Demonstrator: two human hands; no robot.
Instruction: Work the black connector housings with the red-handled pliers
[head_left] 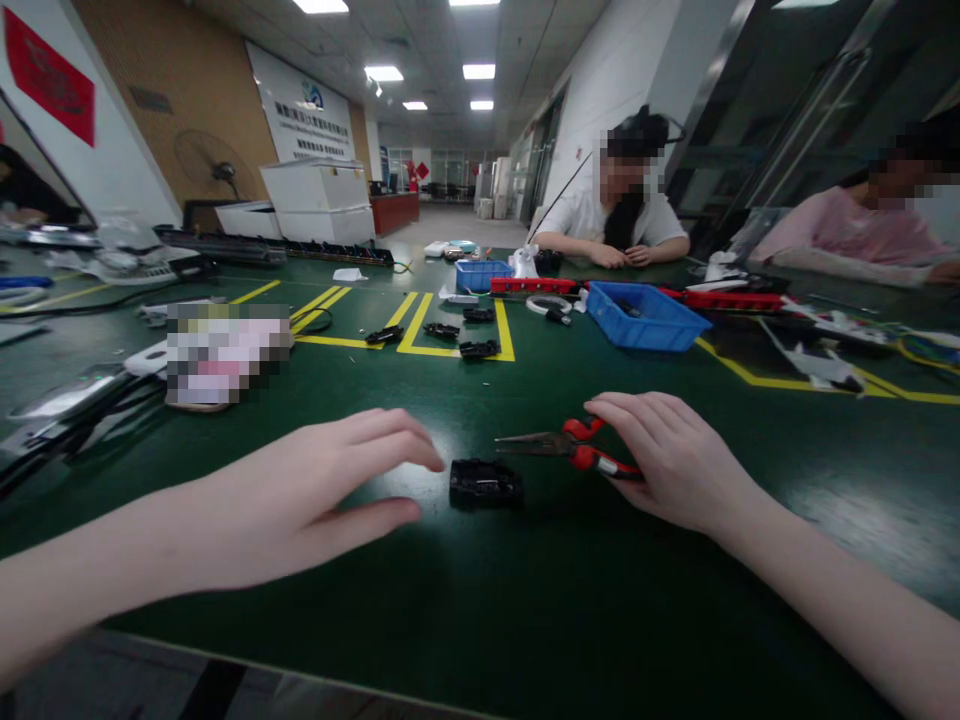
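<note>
My right hand (664, 455) grips the red handles of a pair of needle-nose pliers (559, 443), whose long jaws point left. Just below the jaw tips, a small black plastic part (486, 484) lies on the green table (450, 620). To its left is my left hand (337, 490), thumb and fingers apart with nothing between them. Its fingertips are close to the black part but do not appear to touch it. The underside of the right hand's grip is partly hidden.
Several similar black parts (478, 349) lie around the yellow tape marks. Beyond are a blue bin (645, 318), a smaller blue tray (484, 275) and red strips (532, 287). A blurred-out phone-like item (225, 355) and cables sit left. Two people (615, 200) sit across the table.
</note>
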